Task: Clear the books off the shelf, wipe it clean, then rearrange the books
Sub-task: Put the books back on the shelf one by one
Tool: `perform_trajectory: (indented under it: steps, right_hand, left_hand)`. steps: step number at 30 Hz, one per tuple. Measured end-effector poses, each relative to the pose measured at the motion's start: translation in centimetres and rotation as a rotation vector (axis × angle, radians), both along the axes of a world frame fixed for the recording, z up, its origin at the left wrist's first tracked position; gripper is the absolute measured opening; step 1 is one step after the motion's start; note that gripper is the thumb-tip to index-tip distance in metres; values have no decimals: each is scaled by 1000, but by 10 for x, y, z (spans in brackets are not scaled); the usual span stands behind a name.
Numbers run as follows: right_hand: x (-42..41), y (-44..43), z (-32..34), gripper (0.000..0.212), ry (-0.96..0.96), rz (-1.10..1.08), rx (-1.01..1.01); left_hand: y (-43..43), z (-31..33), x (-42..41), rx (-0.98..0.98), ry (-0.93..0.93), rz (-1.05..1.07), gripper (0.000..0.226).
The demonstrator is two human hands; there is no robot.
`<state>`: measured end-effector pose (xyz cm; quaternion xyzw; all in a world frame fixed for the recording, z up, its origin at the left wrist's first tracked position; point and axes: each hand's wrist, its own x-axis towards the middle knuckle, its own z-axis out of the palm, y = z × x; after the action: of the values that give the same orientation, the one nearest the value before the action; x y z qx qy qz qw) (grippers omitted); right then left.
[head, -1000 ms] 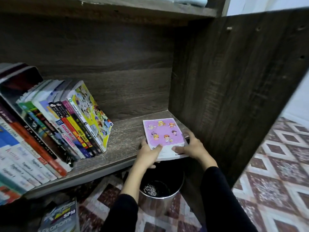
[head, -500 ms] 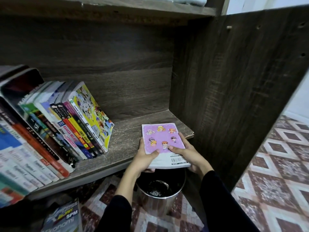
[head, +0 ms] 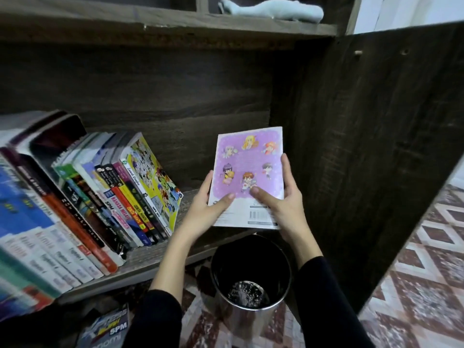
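Note:
A purple book with cartoon figures on its cover is held up in front of the dark wooden shelf, tilted toward me and clear of the board. My left hand grips its lower left edge, thumb on the cover. My right hand grips its right edge, thumb on the cover too. A row of leaning books fills the left half of the shelf, the rightmost with a yellow comic cover.
A shiny metal bin with a black inside stands on the floor right under the book. The shelf's side panel rises at the right. A light blue cloth lies on the upper shelf. Another book lies on the patterned floor.
The purple book lay flat at the shelf's right end. Both hands have pulled it off the board and raised it upright above the bin.

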<state>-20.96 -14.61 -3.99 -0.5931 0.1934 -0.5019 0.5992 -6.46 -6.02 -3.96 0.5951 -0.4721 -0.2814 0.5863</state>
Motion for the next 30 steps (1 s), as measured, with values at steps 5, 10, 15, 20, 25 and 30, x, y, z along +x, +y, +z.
perform_trajectory:
  steps: [5,10,15,20,25,30]
  right_hand:
    - [38,24,8,91,207,-200,-341]
    - [92,67,-19,86,329,-439,-584]
    - [124,89,-37,57,345,-425,-838]
    - [144,97,-46,51,357,-436,-910]
    - [150,91,-47,64,569,-147,-707]
    - [148,78,-51,64,616,36,-514]
  left_hand:
    - [21,33,18,-84,-52,261,54]
    - [44,51,35,-244,-77,462,65]
    - [69,51,46,-183,-525,609,88]
    - [83,51,65,-1,-774,748,89]
    - [86,41,81,99,-984,813,79]
    - [80,30,85,116,-1080,849,83]
